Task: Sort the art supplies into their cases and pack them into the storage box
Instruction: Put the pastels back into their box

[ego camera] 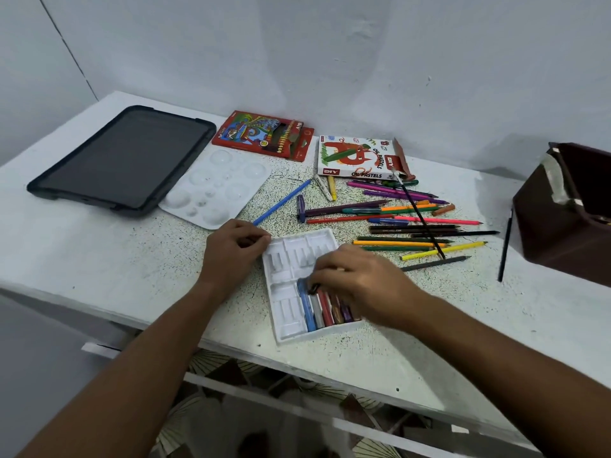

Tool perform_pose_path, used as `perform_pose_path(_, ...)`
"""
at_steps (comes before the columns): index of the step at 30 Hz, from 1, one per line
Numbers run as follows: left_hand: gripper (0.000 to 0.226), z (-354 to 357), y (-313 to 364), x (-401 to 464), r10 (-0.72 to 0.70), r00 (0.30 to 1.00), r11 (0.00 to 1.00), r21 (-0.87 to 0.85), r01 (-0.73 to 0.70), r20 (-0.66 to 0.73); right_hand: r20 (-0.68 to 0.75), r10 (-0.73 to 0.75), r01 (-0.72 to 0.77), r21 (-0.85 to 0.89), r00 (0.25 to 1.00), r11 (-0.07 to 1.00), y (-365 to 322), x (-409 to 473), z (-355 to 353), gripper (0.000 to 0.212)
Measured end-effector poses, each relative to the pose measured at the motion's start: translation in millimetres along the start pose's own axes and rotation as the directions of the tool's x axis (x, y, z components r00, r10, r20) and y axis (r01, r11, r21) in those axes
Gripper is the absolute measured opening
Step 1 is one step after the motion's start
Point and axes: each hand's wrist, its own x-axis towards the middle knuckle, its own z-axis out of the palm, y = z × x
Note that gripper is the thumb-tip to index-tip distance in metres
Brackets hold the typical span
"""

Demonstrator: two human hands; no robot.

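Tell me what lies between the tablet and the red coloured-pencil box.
In the head view, the far corner of the white paint palette reaches between the tablet and the red pencil box; otherwise bare tabletop.

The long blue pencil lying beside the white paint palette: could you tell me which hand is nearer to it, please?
Left. The left hand grips the white pastel tray beside the blue pencil; the right hand is farther, over the pastels.
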Motion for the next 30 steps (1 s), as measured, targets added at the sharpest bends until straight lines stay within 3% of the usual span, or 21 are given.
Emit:
perform_pose_path(5,0.007,-0.8,-0.1,-0.6,0.004,1.0,1.0,0.0,-0.004,-0.005,0.022,-0.153,0.154,-0.008,0.988,0.988,-9.8,-2.6,21.8,0.028)
perform_pose_path(15,0.009,-1.3,-1.2,-0.4,0.019,1.0,1.0,0.015,-0.019,0.006,0.064,-0.247,0.245,0.03,0.967,0.969,-18.2,-6.8,19.9,0.03)
perform_pose_path(30,0.008,-0.8,-0.3,-0.3,0.006,1.0,1.0,0.015,-0.006,0.021,-0.009,-0.156,0.156,0.151,0.988,0.976,-20.7,-6.6,23.2,0.022)
